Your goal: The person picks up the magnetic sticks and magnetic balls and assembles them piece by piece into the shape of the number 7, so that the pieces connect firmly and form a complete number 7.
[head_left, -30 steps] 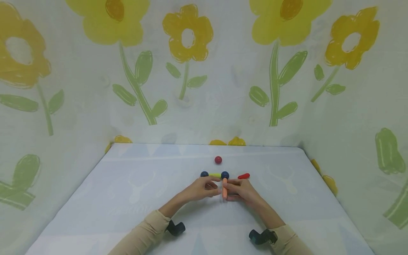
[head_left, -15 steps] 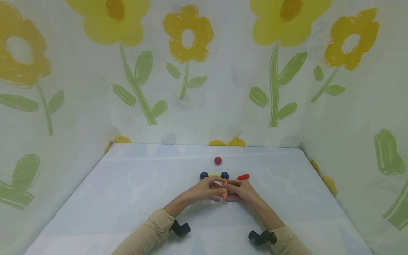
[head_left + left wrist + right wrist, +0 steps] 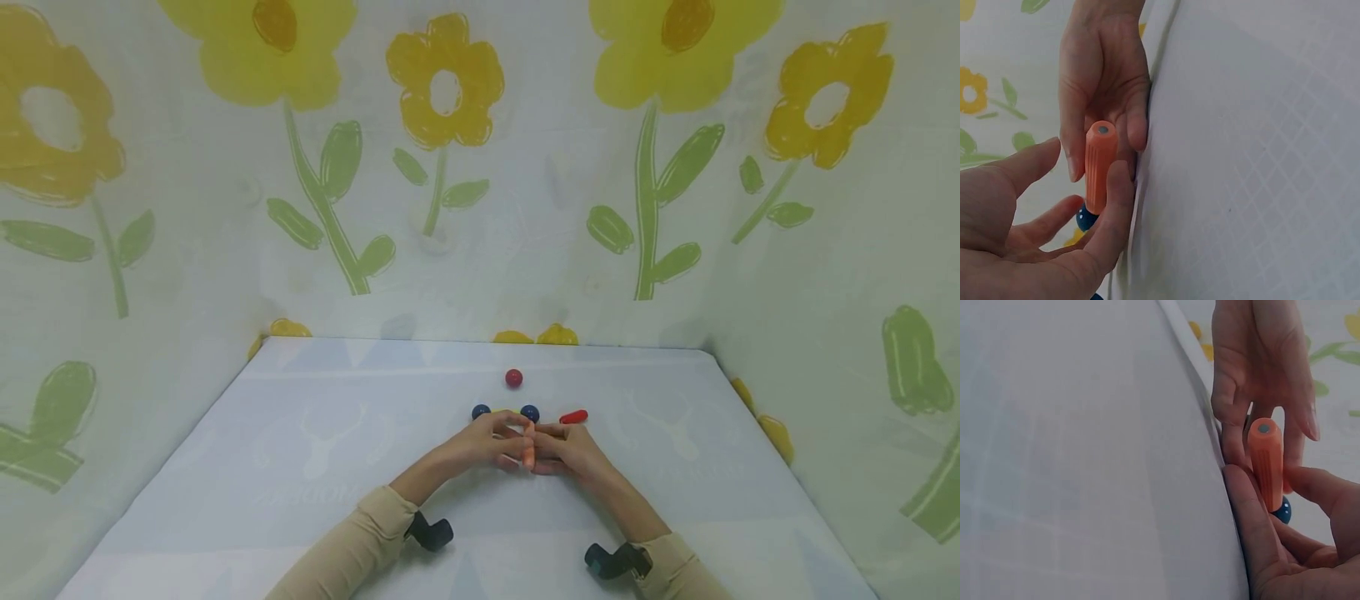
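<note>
An orange ribbed magnetic rod [image 3: 529, 450], with a grey metal disc in its near end [image 3: 1103, 130], points from one dark blue ball [image 3: 529, 413] toward the person. My right hand [image 3: 570, 450] pinches the rod from the right with thumb and fingers. From the other side my left hand [image 3: 487, 442] reaches around the rod, its fingertips touching it and its thumb held apart from it in the left wrist view. A yellow-green rod [image 3: 506, 412], mostly hidden by the left hand, lies between that ball and a second dark blue ball [image 3: 481, 412].
A red ball [image 3: 513, 378] lies farther back on the white-covered table [image 3: 337, 375]. To the right of the blue balls is a red rod [image 3: 574, 417]. A flower-patterned cloth wall [image 3: 525, 208] rises behind and at both sides.
My left hand has moved right and closed in on the orange rod, now covering most of the yellow-green rod. The right hand has stayed at the orange rod.
</note>
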Demonstrator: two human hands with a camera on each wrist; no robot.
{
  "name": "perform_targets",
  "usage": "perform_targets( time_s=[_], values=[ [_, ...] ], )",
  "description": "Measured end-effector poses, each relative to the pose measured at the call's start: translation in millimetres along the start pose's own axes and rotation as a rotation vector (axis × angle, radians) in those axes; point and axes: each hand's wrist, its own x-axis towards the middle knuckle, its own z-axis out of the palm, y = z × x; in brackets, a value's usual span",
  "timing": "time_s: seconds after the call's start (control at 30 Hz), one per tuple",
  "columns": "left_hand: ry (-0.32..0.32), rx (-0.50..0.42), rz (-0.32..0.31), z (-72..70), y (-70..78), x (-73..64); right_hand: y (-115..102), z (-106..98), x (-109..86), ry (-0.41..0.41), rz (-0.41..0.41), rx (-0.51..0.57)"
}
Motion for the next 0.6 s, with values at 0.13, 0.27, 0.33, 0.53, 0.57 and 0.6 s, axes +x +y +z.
perform_targets(
  time_s=[0.13, 0.27, 0.33, 0.53, 0.57, 0.6],
  values=[
    [0.006, 0.000, -0.006, 0.5, 0.0, 2.2, 0.9, -1.0, 0.8, -0.018, -0.004, 0.011],
    [0.012, -0.001, -0.007, 2.5, 0.7, 4.6, 1.9, -2.1, 1.3, -0.020, -0.004, 0.036],
    [0.014, 0.003, -0.009, 3.5, 1.3, 5.9, 2.8, -2.6, 1.4, -0.015, -0.004, 0.044],
    [0.015, 0.017, -0.006, 5.2, 2.2, 7.4, 5.1, -2.0, 0.7, 0.002, -0.013, 0.000],
    [0.013, 0.017, -0.004, 5.3, 2.5, 7.3, 5.3, -1.7, 0.4, 0.008, -0.011, -0.008],
    [0.011, 0.014, -0.002, 5.4, 2.7, 7.1, 5.4, -1.4, 0.1, 0.014, -0.008, -0.014]
  ],
)
